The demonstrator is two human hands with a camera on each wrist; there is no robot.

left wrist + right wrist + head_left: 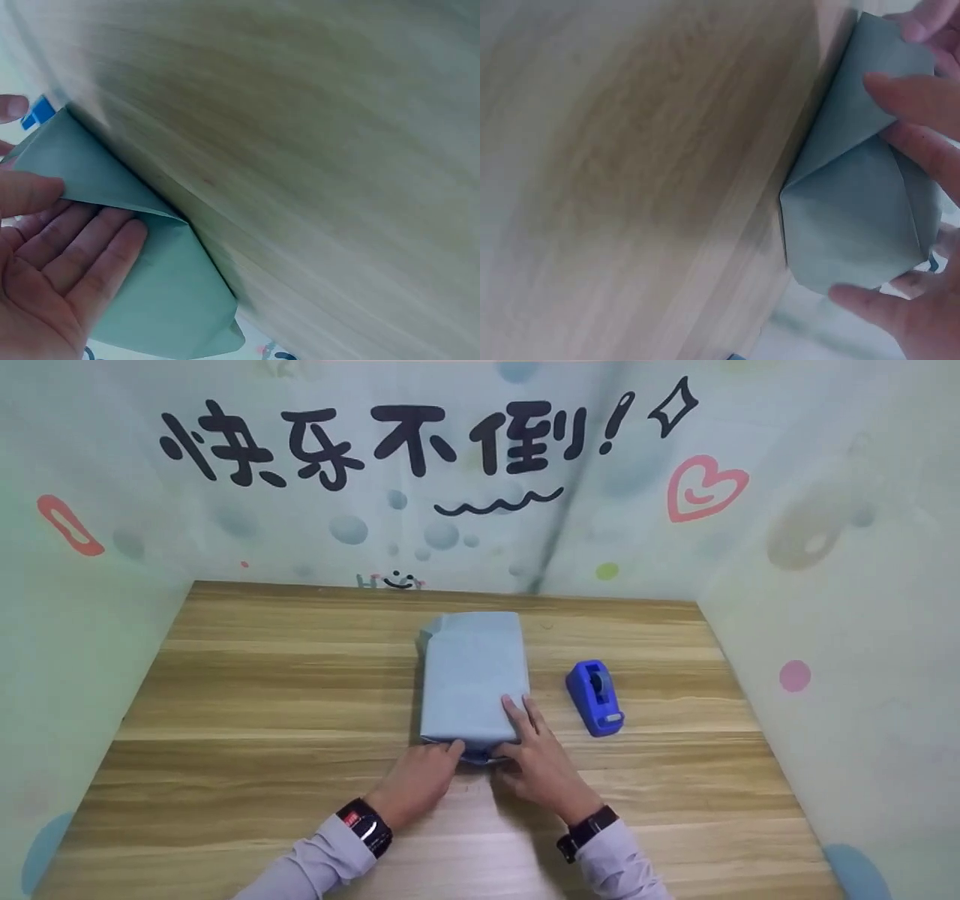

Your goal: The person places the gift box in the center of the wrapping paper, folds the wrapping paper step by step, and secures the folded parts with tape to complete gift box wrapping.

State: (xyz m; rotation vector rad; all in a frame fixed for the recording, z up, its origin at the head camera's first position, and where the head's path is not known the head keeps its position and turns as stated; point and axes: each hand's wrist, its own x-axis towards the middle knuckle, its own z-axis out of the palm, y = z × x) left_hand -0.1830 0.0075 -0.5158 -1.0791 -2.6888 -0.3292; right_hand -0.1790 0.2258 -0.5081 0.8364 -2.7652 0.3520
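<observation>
A box-shaped package (474,675) wrapped in light blue paper lies on the table, its near end turned towards me. At that end my left hand (421,781) pinches the folded paper flap (105,165), thumb on its outside and fingers slipped under its edge. My right hand (546,772) holds the same end from the right. In the right wrist view its thumb lies on the flap (847,124) with a finger tucked beneath the edge. Two other fingers of that hand rest along the top and right side of the package.
To the right of the package stands a blue tape dispenser (595,699) with a roll in it. The wooden table (262,682) is bordered by printed fabric walls (300,536) at the back and on both sides. Dark bands (364,828) circle both wrists.
</observation>
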